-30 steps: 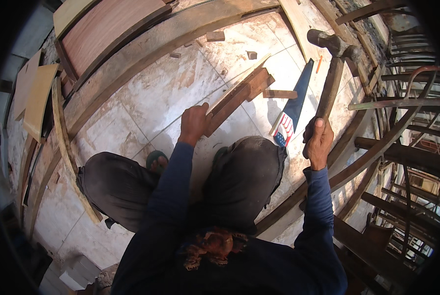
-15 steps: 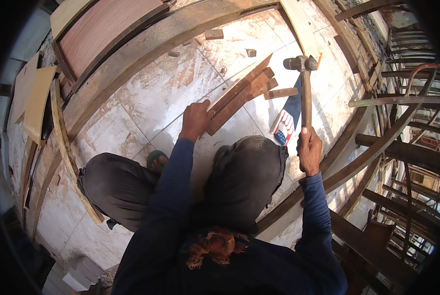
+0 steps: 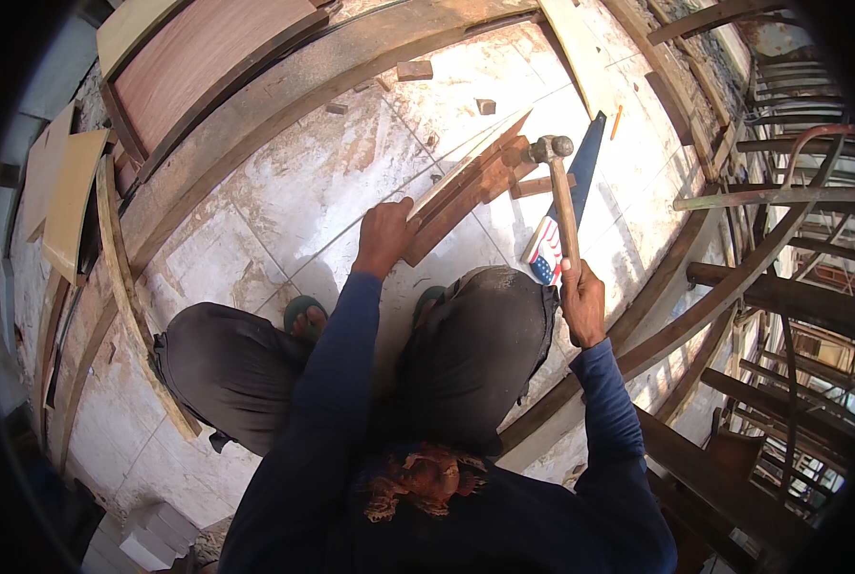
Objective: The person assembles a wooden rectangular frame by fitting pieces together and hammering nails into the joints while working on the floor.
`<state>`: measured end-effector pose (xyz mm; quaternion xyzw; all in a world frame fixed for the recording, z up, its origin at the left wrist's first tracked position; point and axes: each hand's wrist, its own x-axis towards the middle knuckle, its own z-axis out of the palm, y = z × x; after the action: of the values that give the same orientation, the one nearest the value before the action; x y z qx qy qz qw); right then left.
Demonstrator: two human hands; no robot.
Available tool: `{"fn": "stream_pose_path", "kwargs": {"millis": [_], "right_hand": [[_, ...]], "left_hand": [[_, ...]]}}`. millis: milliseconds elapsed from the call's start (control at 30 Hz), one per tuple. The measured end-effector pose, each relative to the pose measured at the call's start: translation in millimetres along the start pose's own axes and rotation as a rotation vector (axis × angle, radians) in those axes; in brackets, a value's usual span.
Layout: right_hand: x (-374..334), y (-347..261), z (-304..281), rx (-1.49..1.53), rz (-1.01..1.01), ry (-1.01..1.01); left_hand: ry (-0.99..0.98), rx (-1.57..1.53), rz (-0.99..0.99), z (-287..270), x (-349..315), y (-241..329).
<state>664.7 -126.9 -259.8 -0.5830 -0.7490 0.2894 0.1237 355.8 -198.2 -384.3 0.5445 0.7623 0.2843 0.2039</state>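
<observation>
My left hand (image 3: 385, 235) is closed on the near end of a reddish-brown wooden piece (image 3: 461, 196), made of long strips lying together and pointing away to the right. In my right hand (image 3: 583, 301) is a hammer (image 3: 567, 206), gripped near the bottom of its wooden handle. The metal hammer head is at the far end of the wooden piece; I cannot tell whether they touch. A handsaw (image 3: 580, 182) with a dark blade and a red, white and blue handle lies on the floor just beyond the hammer. A short wood offcut (image 3: 539, 187) lies beside the blade.
A long wooden beam (image 3: 284, 91) curves across the far side and left. Small wood blocks (image 3: 414, 71) and an orange pencil (image 3: 617, 122) lie on the dusty tiled floor (image 3: 284, 191). Stacked dark wooden frames (image 3: 772, 297) crowd the right. Pale boards (image 3: 72, 206) lean at left.
The hammer has swung left, its head moving from beyond the saw blade to the far end of the wooden piece. My left hand has shifted only slightly.
</observation>
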Motion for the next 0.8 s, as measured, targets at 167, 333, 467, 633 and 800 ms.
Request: {"fn": "stream_pose_path", "kwargs": {"millis": [167, 333, 467, 633, 800], "right_hand": [[42.5, -79.9, -44.2, 0.511, -0.28, 0.24], [24.8, -6.7, 56.5, 0.531, -0.13, 0.214], [-47.0, 154.8, 82.8, 0.157, -0.038, -0.136], [-55.9, 59.5, 38.0, 0.1, 0.052, -0.064], [13.5, -18.7, -24.2, 0.407, -0.135, 0.276]], "left_hand": [[0.03, 0.057, -0.005, -7.2, -0.5, -6.9], [0.011, 0.039, -0.025, -7.4, 2.5, 0.6], [-0.048, -0.019, -0.029, -0.1, 7.5, 12.7], [-0.001, 0.009, -0.031, -8.9, -7.4, -7.2], [-0.024, 0.036, 0.005, -9.6, 7.0, 2.7]]}}
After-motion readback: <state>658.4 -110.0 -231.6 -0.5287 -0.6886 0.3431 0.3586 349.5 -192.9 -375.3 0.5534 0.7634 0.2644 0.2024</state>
